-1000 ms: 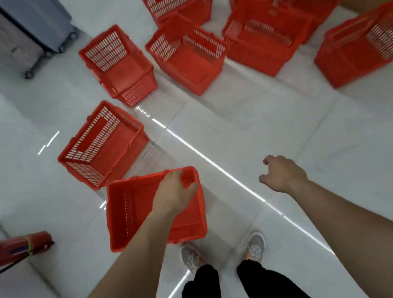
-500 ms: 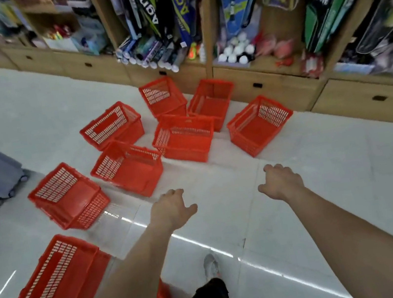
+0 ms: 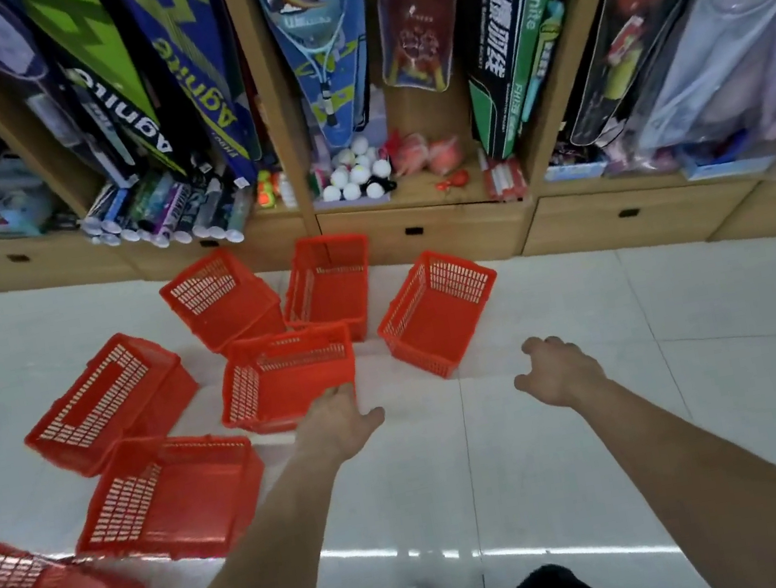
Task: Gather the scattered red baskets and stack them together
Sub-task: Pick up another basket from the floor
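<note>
Red baskets (image 3: 169, 500) lie scattered around the middle basket (image 3: 287, 377): two nearer us on its left, one level with it on the left, one to its right, and two beyond it by the wooden shelf base (image 3: 423, 241). None looks nested, though the nearest is blurred. Our left hand (image 3: 340, 417) reaches with relaxed, spread fingers to the middle basket's near rim, gripping nothing; we cannot tell if they touch. Our right hand (image 3: 557, 368), to that basket's right over bare floor (image 3: 559, 470), is loosely curled and empty. We judge a one-handed corner pull could skate or tip the basket on glossy tile. The baskets' differing angles invite jammed nesting. Beyond it, careless lifts might knock the shuttlecock tubes (image 3: 168, 217).
</note>
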`<state>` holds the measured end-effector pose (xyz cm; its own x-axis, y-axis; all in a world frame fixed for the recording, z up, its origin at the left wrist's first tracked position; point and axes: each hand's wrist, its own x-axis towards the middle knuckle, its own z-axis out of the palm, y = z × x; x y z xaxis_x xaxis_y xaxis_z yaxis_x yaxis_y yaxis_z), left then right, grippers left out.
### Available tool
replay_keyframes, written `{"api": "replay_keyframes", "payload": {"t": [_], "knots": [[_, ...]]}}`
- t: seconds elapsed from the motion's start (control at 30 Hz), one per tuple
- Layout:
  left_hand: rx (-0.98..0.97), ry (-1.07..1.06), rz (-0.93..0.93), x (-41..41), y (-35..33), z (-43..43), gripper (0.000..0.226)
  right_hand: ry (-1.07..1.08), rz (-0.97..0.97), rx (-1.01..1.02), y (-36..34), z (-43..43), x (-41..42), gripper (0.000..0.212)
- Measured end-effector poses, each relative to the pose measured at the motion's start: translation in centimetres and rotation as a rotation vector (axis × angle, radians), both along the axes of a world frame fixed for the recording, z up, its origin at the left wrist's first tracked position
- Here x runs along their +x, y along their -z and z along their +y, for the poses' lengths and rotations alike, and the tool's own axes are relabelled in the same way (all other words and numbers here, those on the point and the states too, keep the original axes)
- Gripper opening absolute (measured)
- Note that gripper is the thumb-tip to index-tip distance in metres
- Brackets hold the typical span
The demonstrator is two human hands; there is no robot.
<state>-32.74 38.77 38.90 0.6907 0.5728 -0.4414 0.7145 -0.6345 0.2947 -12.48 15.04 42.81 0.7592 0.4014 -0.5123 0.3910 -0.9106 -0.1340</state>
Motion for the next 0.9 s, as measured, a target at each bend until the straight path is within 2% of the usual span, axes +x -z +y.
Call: {"api": "replay_keyframes", "payload": {"t": [0.23, 0.53, 0.7, 0.9], "knots": [[-0.034, 0.064, 0.074, 12.7, 1.7, 4.0, 0.074, 0.043, 0.037, -0.002, 2.3, 3.0, 10.5, 0.058], [-0.076, -0.005, 0.137, 28.6, 3.9, 7.9, 0.068, 0.007, 0.110, -0.045, 5.2, 8.3, 28.9, 0.058], [-0.138, -0.100, 0.083, 34.3, 5.3, 10.7, 0.067, -0.035, 0.124, -0.061, 6.2, 13.4, 37.9, 0.057], [-0.239, -0.222, 0.119, 38.4, 10.2, 16.4, 0.067, -0.135, 0.165, -0.082, 9.7, 21.5, 45.3, 0.055]]}}
